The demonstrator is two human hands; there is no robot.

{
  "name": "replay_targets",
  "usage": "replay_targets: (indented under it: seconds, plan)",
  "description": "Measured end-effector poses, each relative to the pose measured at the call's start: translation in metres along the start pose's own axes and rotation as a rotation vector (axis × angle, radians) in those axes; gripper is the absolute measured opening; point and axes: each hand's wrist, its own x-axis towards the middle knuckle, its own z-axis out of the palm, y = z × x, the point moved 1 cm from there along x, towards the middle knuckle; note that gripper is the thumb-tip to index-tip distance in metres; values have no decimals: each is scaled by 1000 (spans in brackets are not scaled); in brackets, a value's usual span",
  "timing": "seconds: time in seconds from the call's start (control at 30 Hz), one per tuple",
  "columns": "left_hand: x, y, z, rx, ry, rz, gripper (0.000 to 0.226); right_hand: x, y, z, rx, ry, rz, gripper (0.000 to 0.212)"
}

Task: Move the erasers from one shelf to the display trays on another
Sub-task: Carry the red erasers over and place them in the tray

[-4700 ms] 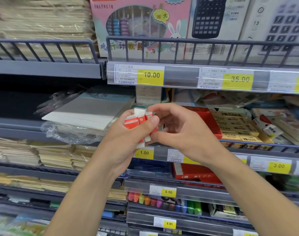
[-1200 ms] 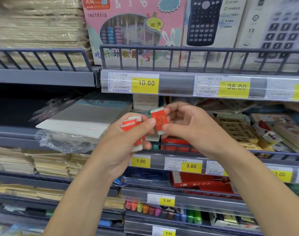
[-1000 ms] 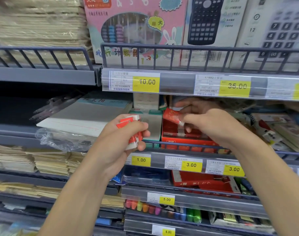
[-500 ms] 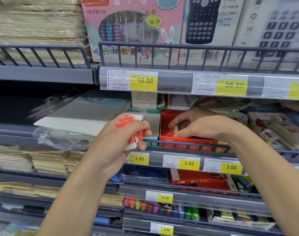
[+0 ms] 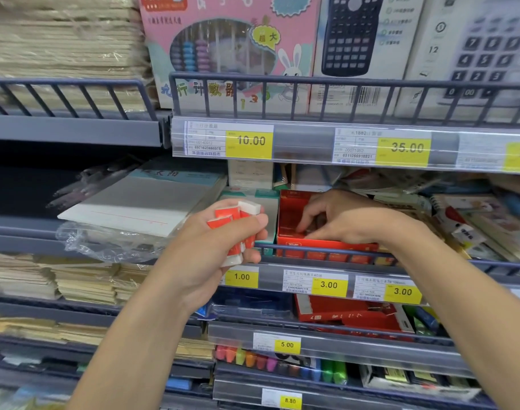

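The erasers (image 5: 234,232), small white blocks in glossy red-orange paper sleeves, sit bunched upright in the left hand (image 5: 220,247), whose fingers and thumb curl tight round the bundle; it looks like a supply held ready just beside the tray, so single pieces can be fed across. The right hand (image 5: 341,220) reaches into the red display tray (image 5: 326,245), an open-topped cardboard box on the middle shelf behind a thin metal rail (image 5: 320,251); its fingers point down inside with the tips bent. Whether that grip pinches an eraser or only sets one in place, I cannot tell, since the tray wall hides the tips. Left of the tray lies a flat pad (image 5: 140,205) on crinkled clear plastic. Yellow price labels (image 5: 329,285) line the shelf edge below.
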Motion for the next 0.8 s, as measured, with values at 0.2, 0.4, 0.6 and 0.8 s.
replay_targets:
  seconds: [0.2, 0.4, 0.6, 0.8]
  plan:
    - [-2, 0, 8, 17, -11, 26, 44, -3, -2, -1, 24, -8, 30, 9]
    - [-3, -1, 13, 34, -11, 10, 46, -14, -12, -5, 16, 5, 84, 16]
    - [-2, 1, 15, 30, -3, 48, 29, -41, -39, -3, 422, 260, -125, 17]
    - [1, 2, 19, 31, -21, 104, 23, -53, -72, 13, 613, 196, -248, 60]
